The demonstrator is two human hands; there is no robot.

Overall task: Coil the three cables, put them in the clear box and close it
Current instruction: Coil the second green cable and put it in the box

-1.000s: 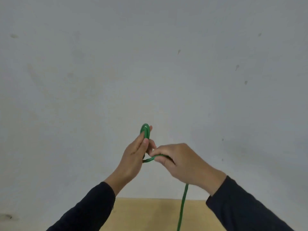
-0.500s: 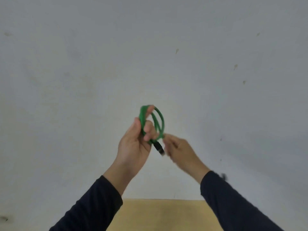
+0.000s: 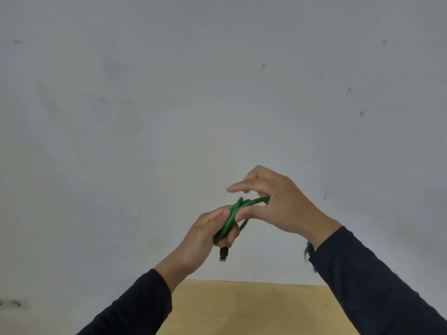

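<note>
Above the table (image 3: 254, 308), before a bare wall (image 3: 169, 93), the left hand (image 3: 205, 238) grips the bunched green cable (image 3: 232, 218) while the right hand (image 3: 278, 206) pinches its upper loops, forefinger raised. Light and springy, it likely needs holding where loops cross. Its plug (image 3: 223, 253) hangs below.

- The cable (image 3: 231, 217) is solid bright green, with no pattern.
- Its plug (image 3: 223, 253) is black with a silvery metal tip.
- Both sleeves (image 3: 377, 284) are plain dark navy, almost black.
- The desk (image 3: 244, 308) is light yellowish tan wood.
- The wall (image 3: 169, 105) is pale grey-white, flecked with small brownish marks.
</note>
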